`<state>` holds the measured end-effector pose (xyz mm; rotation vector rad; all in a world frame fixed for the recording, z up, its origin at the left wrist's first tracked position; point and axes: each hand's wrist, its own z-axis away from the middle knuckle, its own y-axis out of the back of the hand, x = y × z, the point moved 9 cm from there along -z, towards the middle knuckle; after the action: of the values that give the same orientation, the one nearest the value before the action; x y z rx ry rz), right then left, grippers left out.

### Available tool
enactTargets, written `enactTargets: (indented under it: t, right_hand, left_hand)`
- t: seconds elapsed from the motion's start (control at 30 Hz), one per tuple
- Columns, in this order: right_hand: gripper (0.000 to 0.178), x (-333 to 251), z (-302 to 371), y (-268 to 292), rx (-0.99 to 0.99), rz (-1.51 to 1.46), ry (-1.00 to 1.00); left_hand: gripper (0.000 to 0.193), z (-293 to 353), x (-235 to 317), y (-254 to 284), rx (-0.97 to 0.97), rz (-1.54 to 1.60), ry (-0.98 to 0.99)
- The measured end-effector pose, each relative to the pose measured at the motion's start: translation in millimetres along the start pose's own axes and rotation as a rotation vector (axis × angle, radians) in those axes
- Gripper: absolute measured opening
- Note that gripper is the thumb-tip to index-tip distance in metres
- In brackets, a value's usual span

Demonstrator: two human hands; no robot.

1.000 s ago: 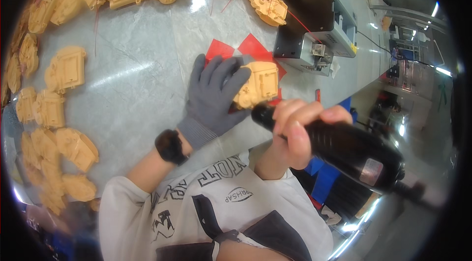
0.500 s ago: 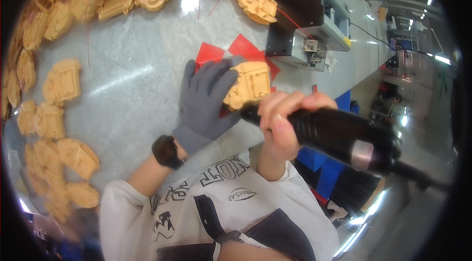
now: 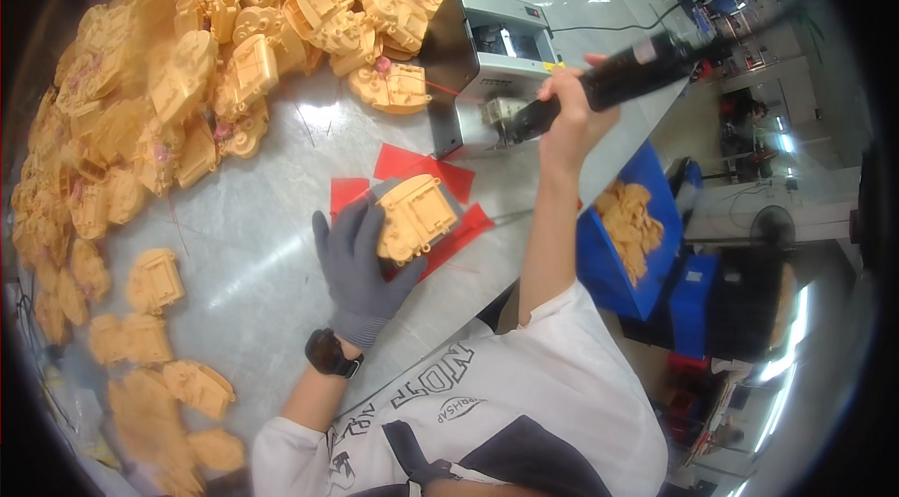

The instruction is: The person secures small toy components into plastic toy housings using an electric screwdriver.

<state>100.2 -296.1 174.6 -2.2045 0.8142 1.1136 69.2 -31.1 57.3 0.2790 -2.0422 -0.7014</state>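
Note:
My left hand [image 3: 361,263], in a grey glove, is closed round a yellow plastic housing [image 3: 417,218] just above red sheets on the table. Slots and round bosses show on the housing's upper face. My bare right hand [image 3: 573,118] grips a black electric screwdriver [image 3: 637,71], with its cord trailing to the upper right. The screwdriver's nose points left and down, right at the metal outlet of a screw feeder [image 3: 496,113]. Whether the tip touches the outlet, and whether a screw sits on it, I cannot tell.
A big heap of yellow housings [image 3: 253,66] covers the far left. Several more housings [image 3: 154,281] lie at the left. Red sheets [image 3: 449,177] lie on the grey table [image 3: 267,202]. Right of the table stands a blue bin [image 3: 670,216] with yellow parts in it.
My right hand has carried the screwdriver from the housing, up and away, to the screw feeder. The housing stays in my left hand. The whole view has shifted, showing more of the heap.

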Motion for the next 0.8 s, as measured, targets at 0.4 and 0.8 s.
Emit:
enactTargets:
  t: [0.4, 0.8]
  right_hand:
    - [0.047, -57, 103, -55, -0.409, -0.345, -0.129]
    - [0.043, -26, 111, -107, -0.406, -0.144, -0.165]
  left_hand:
    - [0.085, -1, -12, 0, 0.018, -0.027, 0.082]
    - [0.084, -2, -14, 5, 0.005, -0.050, 0.120]
